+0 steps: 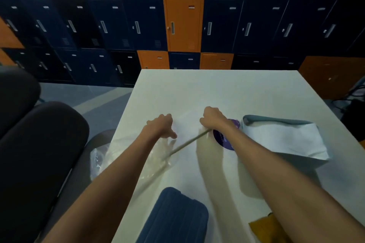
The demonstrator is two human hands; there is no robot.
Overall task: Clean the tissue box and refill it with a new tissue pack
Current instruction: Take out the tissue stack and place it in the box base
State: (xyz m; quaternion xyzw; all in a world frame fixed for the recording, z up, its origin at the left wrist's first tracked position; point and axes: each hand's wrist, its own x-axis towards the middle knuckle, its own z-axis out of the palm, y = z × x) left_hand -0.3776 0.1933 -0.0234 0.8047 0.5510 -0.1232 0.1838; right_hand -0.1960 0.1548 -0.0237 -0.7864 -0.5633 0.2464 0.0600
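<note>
Lying at the near edge of the white table (217,89), the dark blue ribbed tissue box (173,215) has its long axis running near to far, the far end leaning slightly right and the near end cut off by the frame. A yellow cloth (264,229) sits to its right. Further in, a clear plastic wrapper (120,156) hangs over the table's left edge. The 2 hands work beyond it. The left hand (161,126) curls its fingers down onto the wrapper's far end, gripping it. The right hand (212,117) is a fist around a thin taut strip (187,143) that slants toward the near left. Just right of it lies a round purple label (225,140), then the white tissue pack (284,140), its long axis left to right. Blue and orange lockers (183,23) stand behind.
</note>
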